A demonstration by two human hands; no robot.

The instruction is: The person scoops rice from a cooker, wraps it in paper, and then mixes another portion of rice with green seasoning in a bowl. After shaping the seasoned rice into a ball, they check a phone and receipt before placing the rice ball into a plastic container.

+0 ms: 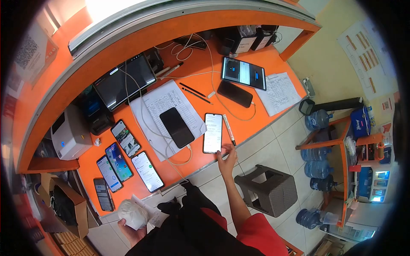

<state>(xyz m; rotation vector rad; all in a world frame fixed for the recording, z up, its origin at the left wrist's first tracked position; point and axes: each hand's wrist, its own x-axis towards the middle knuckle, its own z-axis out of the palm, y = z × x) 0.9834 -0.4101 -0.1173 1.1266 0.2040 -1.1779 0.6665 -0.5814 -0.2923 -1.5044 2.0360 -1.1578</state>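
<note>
My left hand is closed around a white wrapped bundle low in the view, beside the front edge of the desk. A printed paper slip hangs beside the bundle. My right hand is at the desk edge with its fingers apart, the thumb at the lower corner of a lit phone. Right by those fingers lies a white marker. A dark-screened phone rests on printed sheets to the left, with a cable plugged in.
Several phones lie on the orange desk at left. Behind them are a white printer and a monitor. A tablet and another phone lie at right. A stool and water jugs stand on the floor.
</note>
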